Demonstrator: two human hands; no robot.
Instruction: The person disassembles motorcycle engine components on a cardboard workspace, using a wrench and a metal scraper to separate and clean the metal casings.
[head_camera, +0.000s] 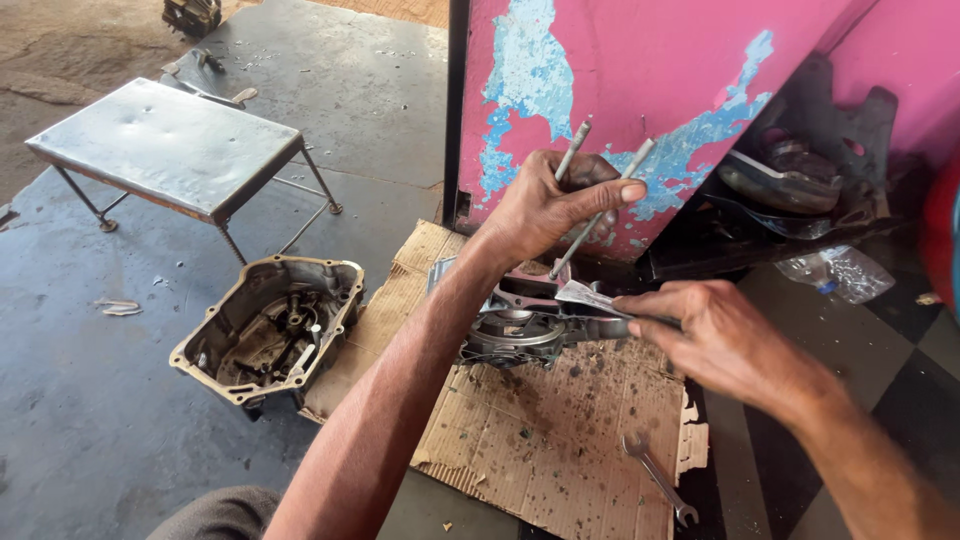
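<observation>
My left hand (548, 205) is raised above a grey engine casing (520, 335) and grips two long metal studs (600, 210) that stick up from the casing. My right hand (715, 335) reaches in from the right and holds a thin grey gasket piece (585, 294) against the top of the casing. The casing rests on a sheet of brown cardboard (540, 440) on the floor. Part of the casing's top is hidden behind my left wrist.
An open engine cover (268, 328) with gears inside lies left of the cardboard. A spanner (660, 480) lies on the cardboard near me. A low metal stool (165, 145) stands at the far left. A pink peeling panel (640, 70) rises behind; a crumpled plastic bottle (835, 272) lies right.
</observation>
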